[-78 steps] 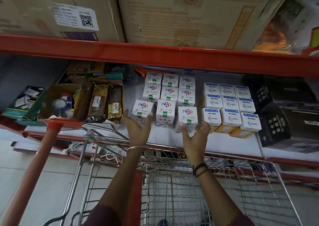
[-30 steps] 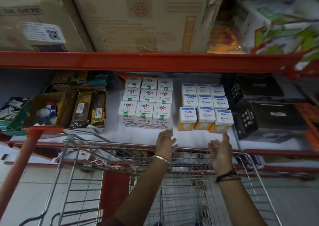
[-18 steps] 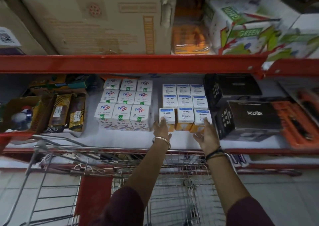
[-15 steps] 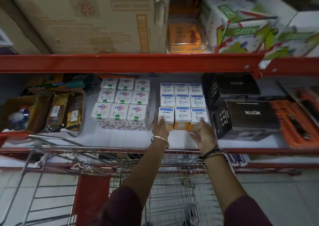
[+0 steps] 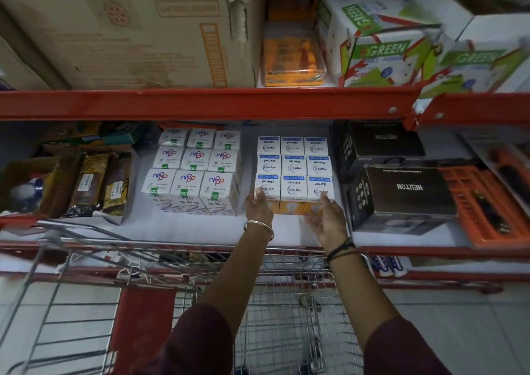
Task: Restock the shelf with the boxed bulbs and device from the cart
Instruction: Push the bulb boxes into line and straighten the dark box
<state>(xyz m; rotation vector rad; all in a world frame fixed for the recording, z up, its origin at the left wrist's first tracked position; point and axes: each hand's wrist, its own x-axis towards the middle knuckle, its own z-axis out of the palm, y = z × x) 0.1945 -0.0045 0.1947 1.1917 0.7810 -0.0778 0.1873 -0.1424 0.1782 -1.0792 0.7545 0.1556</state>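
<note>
Two blocks of small white bulb boxes stand on the white shelf [image 5: 200, 227]: Nippo boxes [image 5: 195, 174] on the left, blue-topped Wipro Garnet boxes [image 5: 294, 168] on the right. My left hand [image 5: 258, 208] rests against the left end of the front Wipro row, fingers up along the box corner. At the right end of that row, the fingertips of my right hand [image 5: 328, 221] touch the last box. Neither hand lifts a box. Two black Neuton device boxes [image 5: 401, 194] sit right of the Wipro block. The wire cart [image 5: 172, 250] stands below my arms.
An orange tool case [image 5: 487, 205] lies at the far right of the shelf, brown packets [image 5: 91, 182] at the left. A red beam [image 5: 200, 102] overhead carries a big cardboard carton [image 5: 129, 36] and white-green boxes [image 5: 378, 50].
My hands left the Nippo block and moved right to the Wipro block, closing in on both ends of its front row. The view swung right with them.
</note>
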